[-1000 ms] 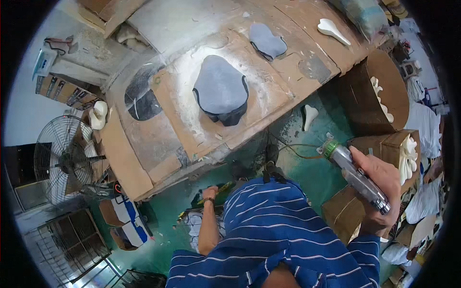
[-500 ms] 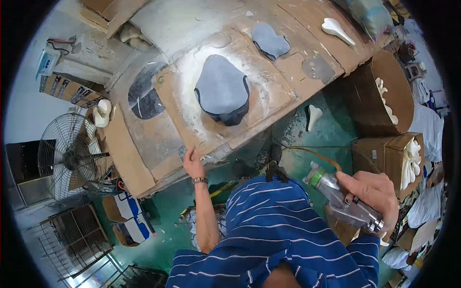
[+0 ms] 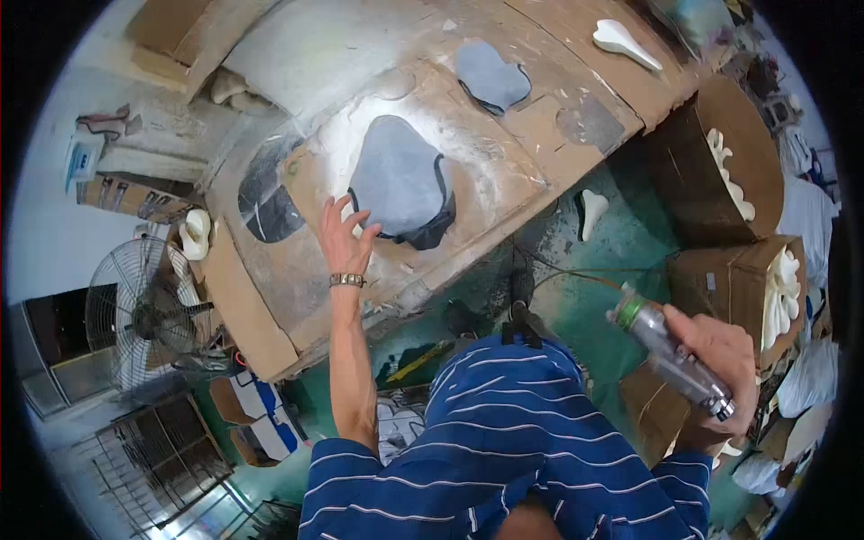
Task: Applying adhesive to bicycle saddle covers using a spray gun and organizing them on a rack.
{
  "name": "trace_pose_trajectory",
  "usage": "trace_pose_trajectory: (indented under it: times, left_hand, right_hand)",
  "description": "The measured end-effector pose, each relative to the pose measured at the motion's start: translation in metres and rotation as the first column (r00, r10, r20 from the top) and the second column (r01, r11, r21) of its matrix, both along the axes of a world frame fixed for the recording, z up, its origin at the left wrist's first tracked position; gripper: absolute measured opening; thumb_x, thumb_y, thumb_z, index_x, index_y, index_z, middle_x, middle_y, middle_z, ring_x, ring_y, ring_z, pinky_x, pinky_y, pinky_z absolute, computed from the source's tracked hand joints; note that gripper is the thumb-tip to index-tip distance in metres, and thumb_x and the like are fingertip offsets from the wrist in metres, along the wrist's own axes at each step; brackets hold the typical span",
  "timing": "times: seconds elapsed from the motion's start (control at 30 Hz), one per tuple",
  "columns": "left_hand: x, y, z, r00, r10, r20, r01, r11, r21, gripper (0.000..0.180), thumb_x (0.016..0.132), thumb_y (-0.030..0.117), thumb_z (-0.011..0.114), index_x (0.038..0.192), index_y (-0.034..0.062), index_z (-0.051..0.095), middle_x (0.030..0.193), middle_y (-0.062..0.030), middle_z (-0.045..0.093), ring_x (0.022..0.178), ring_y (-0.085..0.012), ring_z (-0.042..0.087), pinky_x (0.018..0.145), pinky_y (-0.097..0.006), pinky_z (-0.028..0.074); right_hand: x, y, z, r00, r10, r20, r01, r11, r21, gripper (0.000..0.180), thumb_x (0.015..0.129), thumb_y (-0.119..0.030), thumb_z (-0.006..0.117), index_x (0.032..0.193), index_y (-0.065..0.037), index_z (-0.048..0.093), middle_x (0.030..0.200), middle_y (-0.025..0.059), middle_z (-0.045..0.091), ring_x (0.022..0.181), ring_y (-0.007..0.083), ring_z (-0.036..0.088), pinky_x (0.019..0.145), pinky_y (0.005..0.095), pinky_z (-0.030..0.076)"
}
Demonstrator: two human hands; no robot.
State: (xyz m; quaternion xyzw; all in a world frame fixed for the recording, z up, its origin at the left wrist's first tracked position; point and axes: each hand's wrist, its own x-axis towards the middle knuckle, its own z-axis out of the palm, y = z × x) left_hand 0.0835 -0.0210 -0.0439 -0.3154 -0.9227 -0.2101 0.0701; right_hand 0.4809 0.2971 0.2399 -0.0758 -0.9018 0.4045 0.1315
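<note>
A grey saddle cover with black edging lies on the cardboard-topped table, amid a white, powdery patch. My left hand is at its near left edge, fingers spread; whether the fingertips touch it I cannot tell. In my right hand, off to the right above the floor, is a grey metal tool that looks like a spray gun, with a green band near its end. A smaller grey cover lies farther back on the table.
A cream saddle-shaped piece lies at the table's far right. Cardboard boxes with similar pieces stand at right. One more piece is on the green floor. A wire-caged fan stands at left. A hose crosses the floor.
My left hand has moved up and forward to the cover's edge, its fingers spreading. The cover has turned slightly. My right hand has turned the tool a little, still holding it.
</note>
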Motion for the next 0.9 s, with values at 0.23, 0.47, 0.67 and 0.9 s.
trace_pose_trajectory:
  times: [0.23,0.47,0.67,0.9]
  left_hand:
    - [-0.009,0.035,0.054,0.984,-0.157,-0.079,0.151,0.985,-0.084,0.019,0.068,0.016,0.086,0.084,0.0089,0.08,0.127,-0.0079,0.068,0.136,-0.0362,0.053,0.111,-0.048,0.042]
    - [-0.056,0.194,0.165,0.886,-0.314,-0.34,0.303,0.949,-0.086,0.014,0.077,0.018,0.08,0.085,0.0065,0.076,0.116,-0.0122,0.071,0.117,-0.0359,0.062,0.1,-0.047,0.048]
    - [-0.081,0.349,0.175,0.759,-0.231,-0.609,0.357,0.93,0.092,0.02,0.079,0.026,0.081,0.087,0.0085,0.078,0.096,-0.014,0.07,0.094,-0.0347,0.066,0.083,-0.046,0.051]
    - [-0.05,0.505,-0.012,0.986,-0.15,0.067,0.161,0.959,-0.231,0.045,0.091,0.038,0.071,0.12,0.0031,0.069,0.11,-0.0261,0.073,0.104,-0.0456,0.07,0.085,-0.053,0.056]
  right_hand:
    - [0.021,0.034,-0.018,0.998,-0.043,0.036,0.046,0.994,-0.096,0.065,0.074,-0.01,0.076,0.134,0.01,0.063,0.086,0.018,0.07,0.074,0.0328,0.069,0.066,0.0369,0.053]
    - [0.04,0.061,-0.053,0.987,-0.128,0.1,0.15,0.954,-0.258,0.071,0.073,-0.009,0.077,0.14,0.008,0.059,0.097,0.0208,0.071,0.086,0.0405,0.07,0.08,0.0419,0.055]
    - [0.061,0.071,-0.074,0.945,-0.265,0.194,0.31,0.913,-0.265,0.072,0.07,-0.003,0.077,0.14,0.004,0.06,0.099,0.0217,0.072,0.09,0.0414,0.07,0.082,0.0436,0.055]
    - [0.063,0.079,-0.075,0.91,-0.308,0.277,0.376,0.896,-0.237,0.073,0.07,-0.002,0.078,0.141,0.004,0.06,0.1,0.0225,0.071,0.091,0.0415,0.07,0.083,0.0423,0.055]
